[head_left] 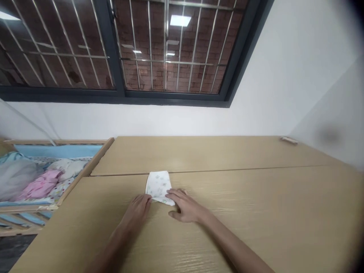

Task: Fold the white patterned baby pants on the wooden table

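Note:
A small white cloth [159, 185] with a faint printed pattern lies folded on the wooden surface, its lower edge turned at a slant. At its lower left corner, my left hand [138, 208] has its fingers closed together, seemingly pinching the edge; the thumb is partly hidden. My right hand [184, 204] rests its stretched fingertips on the cloth's lower right side. The right thumb is held apart and touches no cloth.
The cloth lies on a wide wooden board [256, 212], with a seam between it and a second board [199, 153] by the wall. To the left stands a crib [93, 161] holding pink fabric [42, 184]. A small pale object [289, 140] lies at the far right. A barred window [176, 49] is above.

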`<state>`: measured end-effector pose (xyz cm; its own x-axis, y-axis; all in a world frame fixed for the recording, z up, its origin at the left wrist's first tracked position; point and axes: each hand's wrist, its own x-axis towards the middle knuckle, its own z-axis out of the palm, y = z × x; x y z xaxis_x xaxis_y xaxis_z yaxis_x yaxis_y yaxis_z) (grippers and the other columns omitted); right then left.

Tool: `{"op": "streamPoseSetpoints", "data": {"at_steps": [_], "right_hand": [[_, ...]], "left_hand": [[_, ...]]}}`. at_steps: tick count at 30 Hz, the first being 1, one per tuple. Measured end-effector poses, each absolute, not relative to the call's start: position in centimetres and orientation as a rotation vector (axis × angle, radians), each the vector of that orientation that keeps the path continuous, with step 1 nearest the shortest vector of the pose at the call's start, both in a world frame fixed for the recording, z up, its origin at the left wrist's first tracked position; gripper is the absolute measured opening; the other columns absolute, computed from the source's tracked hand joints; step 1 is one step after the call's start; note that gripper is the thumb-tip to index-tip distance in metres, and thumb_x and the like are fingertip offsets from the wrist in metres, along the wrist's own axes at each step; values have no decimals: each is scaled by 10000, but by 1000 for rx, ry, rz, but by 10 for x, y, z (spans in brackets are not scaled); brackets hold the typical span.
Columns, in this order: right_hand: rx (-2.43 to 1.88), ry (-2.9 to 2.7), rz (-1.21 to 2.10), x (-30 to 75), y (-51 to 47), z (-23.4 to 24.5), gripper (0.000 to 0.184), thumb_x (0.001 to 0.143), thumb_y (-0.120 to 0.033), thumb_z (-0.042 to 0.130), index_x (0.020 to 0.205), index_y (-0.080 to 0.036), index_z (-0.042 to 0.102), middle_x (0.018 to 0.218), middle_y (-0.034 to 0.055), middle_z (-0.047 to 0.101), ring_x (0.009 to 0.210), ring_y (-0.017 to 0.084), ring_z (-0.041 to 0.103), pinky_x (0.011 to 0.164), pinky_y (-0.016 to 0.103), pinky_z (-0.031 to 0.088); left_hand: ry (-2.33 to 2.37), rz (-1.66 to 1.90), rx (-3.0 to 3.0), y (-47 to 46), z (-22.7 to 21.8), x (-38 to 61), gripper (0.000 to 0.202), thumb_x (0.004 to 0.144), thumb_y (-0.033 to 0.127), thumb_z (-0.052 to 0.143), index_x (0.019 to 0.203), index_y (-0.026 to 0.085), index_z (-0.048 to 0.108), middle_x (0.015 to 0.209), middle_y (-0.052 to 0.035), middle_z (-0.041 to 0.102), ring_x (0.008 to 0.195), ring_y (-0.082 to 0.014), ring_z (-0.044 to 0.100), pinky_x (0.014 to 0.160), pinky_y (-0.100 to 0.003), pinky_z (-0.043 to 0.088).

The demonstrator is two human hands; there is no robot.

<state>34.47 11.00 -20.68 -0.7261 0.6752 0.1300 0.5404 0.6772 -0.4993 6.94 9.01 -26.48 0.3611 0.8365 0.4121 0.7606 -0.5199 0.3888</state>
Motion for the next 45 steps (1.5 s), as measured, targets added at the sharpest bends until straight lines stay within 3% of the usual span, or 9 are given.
{"op": "streamPoseSetpoints", "data": {"at_steps": [5, 9, 13, 21, 30, 35, 39, 42, 45], "right_hand": [[-1032, -2279, 700, 342, 110, -221, 227, 1014, -275, 474, 1163, -223, 637, 1133, 96, 694, 1101, 255, 608, 1026, 438, 408], [-1115, -2134, 761, 338, 118, -229, 278, 1044, -399, 434, 1041, -200, 628, 1039, 97, 687, 1002, 259, 616, 928, 403, 462], [-1221, -2044, 766, 333, 124, -233, 359, 1040, -492, 407, 920, -202, 581, 903, 75, 669, 864, 248, 618, 797, 360, 479], [-1345, -1914, 710, 312, 136, -240, 328, 1046, -454, 356, 999, -207, 566, 924, 78, 689, 840, 241, 648, 758, 342, 476], [-1495, -1828, 422, 298, 148, -248, 215, 1008, -276, 428, 1097, -166, 590, 1000, 127, 680, 886, 253, 659, 792, 349, 513], [-1394, -2026, 11, 290, 141, -244, 393, 1015, -232, 396, 1370, -111, 517, 1370, 223, 552, 1228, 308, 560, 996, 453, 474], [-1122, -2391, -8, 283, 135, -240, 540, 1024, -286, 419, 1546, -156, 371, 1578, 165, 404, 1475, 282, 332, 1184, 497, 311], [-1115, -2484, 69, 283, 135, -242, 561, 1031, -330, 424, 1567, -181, 353, 1618, 136, 353, 1516, 266, 264, 1231, 522, 228], [-1141, -2454, 165, 289, 136, -245, 595, 1033, -344, 428, 1588, -164, 308, 1629, 141, 325, 1533, 263, 229, 1249, 532, 187]], "left_hand": [[1367, 879, 2361, 84, -257, 55, 249, 1030, 423, 457, 1031, 233, 617, 1011, -56, 702, 953, -222, 665, 831, -341, 549], [1310, 859, 2214, 84, -254, 43, 429, 904, 503, 651, 1244, 245, 610, 1266, -81, 669, 1179, -281, 608, 1010, -404, 494], [1366, 855, 2047, 90, -253, 46, 314, 974, 472, 508, 1087, 244, 691, 1146, -68, 724, 1089, -269, 646, 964, -393, 494], [1671, 915, 1837, 105, -264, 70, 371, 996, 489, 409, 895, 195, 611, 843, -42, 713, 769, -214, 662, 688, -305, 459], [1972, 881, 1850, 120, -266, 84, 238, 963, 374, 462, 842, 209, 583, 744, -54, 683, 715, -243, 657, 674, -336, 442], [2020, 1040, 2003, 114, -264, 97, 323, 990, 360, 377, 1134, 164, 590, 1170, -185, 657, 1158, -333, 604, 981, -488, 464], [1773, 1055, 2318, 108, -267, 114, 586, 1027, 460, 355, 1509, 128, 343, 1554, -179, 420, 1467, -299, 356, 1167, -468, 361], [1705, 910, 2528, 104, -276, 120, 692, 1043, 492, 328, 1599, 115, 164, 1610, -187, 341, 1515, -315, 262, 1199, -509, 307], [1792, 807, 2557, 102, -284, 114, 692, 1052, 485, 310, 1602, 93, 160, 1610, -206, 326, 1514, -318, 267, 1193, -512, 313]]}}
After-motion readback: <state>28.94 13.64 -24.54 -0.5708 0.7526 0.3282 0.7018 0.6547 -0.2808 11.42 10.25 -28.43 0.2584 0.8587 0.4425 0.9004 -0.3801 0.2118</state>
